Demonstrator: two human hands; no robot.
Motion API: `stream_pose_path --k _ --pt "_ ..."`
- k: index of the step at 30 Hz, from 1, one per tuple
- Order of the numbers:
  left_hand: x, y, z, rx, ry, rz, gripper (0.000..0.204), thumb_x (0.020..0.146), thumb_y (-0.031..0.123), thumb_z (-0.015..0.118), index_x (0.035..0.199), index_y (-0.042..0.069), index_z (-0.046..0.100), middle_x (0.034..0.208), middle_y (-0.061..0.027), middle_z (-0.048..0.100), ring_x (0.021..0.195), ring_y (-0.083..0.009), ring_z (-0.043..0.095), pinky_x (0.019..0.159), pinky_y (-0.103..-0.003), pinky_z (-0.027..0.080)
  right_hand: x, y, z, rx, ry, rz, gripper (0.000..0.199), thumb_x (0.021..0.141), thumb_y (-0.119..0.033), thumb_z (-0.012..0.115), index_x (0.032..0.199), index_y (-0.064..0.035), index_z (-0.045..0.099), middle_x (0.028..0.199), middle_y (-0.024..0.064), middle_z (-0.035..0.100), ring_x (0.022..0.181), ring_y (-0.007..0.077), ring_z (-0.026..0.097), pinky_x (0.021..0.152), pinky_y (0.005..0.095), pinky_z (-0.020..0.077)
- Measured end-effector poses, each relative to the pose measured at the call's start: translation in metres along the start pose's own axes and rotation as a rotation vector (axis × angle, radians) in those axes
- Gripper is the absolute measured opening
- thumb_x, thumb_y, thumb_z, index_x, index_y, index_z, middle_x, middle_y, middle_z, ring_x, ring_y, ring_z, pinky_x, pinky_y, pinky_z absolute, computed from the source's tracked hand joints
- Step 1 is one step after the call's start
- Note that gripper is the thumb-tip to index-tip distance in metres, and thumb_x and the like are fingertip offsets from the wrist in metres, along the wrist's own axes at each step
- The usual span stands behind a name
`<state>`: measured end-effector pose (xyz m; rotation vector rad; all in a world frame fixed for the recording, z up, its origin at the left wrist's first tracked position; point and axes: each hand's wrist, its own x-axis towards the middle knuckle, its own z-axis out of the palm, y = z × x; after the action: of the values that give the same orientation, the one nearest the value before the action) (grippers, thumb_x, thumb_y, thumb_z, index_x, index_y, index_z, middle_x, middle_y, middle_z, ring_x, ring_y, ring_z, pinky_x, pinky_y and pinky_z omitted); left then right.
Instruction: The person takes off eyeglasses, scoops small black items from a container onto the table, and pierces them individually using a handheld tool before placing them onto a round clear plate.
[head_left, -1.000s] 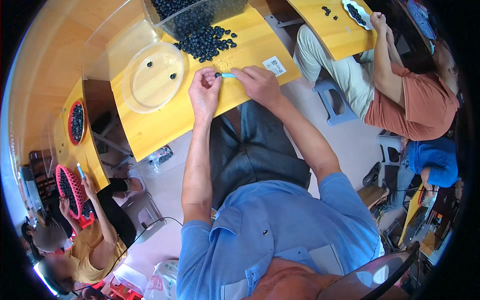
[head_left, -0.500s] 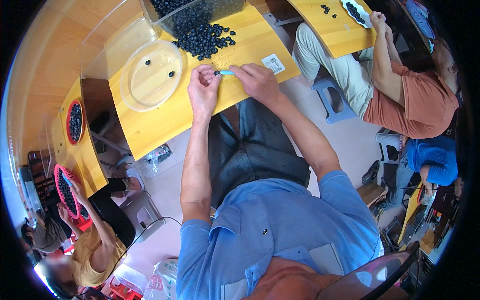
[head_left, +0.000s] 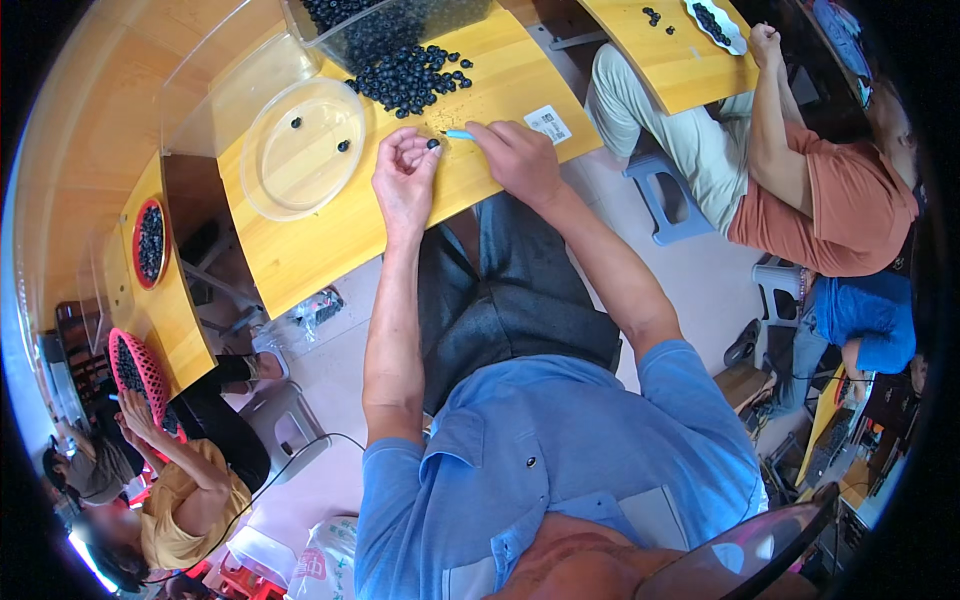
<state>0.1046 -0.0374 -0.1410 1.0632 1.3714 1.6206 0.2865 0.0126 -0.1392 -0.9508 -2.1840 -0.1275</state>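
Between the thumb and fingertips of my left hand (head_left: 405, 175) is a small dark round bead-like piece (head_left: 433, 144). My right hand (head_left: 518, 160) is closed around a slim light-blue-handled tool (head_left: 460, 135), its narrow dark tip pointing left, a little apart from the piece. Beyond my hands, a loose pile of similar dark pieces (head_left: 410, 82) spreads over the yellow table (head_left: 310, 262). To the left stands a round clear shallow dish (head_left: 292, 185) with two pieces in it.
A clear bin (head_left: 460, 15) full of dark pieces stands at the table's far side. A white label card (head_left: 547, 125) lies right of my right hand. A person in an orange-brown shirt (head_left: 820, 200) sits at right; another in yellow (head_left: 205, 475) sits at left beside a red basket (head_left: 150, 370).
My right hand has drawn the tool slightly up and right, its tip now apart from the piece. My left hand has barely moved. The person at left has brought their hands together beside the basket.
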Motion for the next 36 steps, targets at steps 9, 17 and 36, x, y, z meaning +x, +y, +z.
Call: stream_pose_path --k 9,17,36 --pt "0.001 0.0 -0.001 0.121 -0.001 0.017 0.037 0.089 -0.007 0.073 0.122 -0.001 0.056 0.104 -0.0069 0.064 0.09 -0.0104 0.063 0.078 -0.022 0.053 0.0 0.002 -0.001 0.065 0.048 -0.122 0.03 0.08 -0.012 0.067 0.109 -0.0118 0.073 0.079 0.0017 0.06 0.069 0.0184 0.065 0.06 0.0328 0.0541" --pt "0.002 -0.001 -0.001 0.1 -0.009 0.011 0.038 0.088 -0.008 0.074 0.121 0.0 0.056 0.103 -0.0069 0.064 0.089 -0.0105 0.063 0.079 -0.022 0.053 0.0 0.002 0.0 0.065 0.064 -0.117 0.029 0.08 -0.011 0.066 0.109 -0.0115 0.072 0.078 0.0015 0.06 0.07 0.0182 0.065 0.06 0.0327 0.0538" --pt "0.003 -0.016 -0.012 0.127 0.075 0.08 0.021 0.086 -0.002 0.079 0.106 0.001 0.071 0.089 0.0039 0.058 0.071 -0.0023 0.051 0.061 -0.017 0.042 0.002 -0.002 0.0 0.035 0.038 0.012 0.026 0.083 -0.01 0.065 0.108 -0.0111 0.071 0.077 0.0022 0.059 0.069 0.0191 0.065 0.059 0.0335 0.0522"
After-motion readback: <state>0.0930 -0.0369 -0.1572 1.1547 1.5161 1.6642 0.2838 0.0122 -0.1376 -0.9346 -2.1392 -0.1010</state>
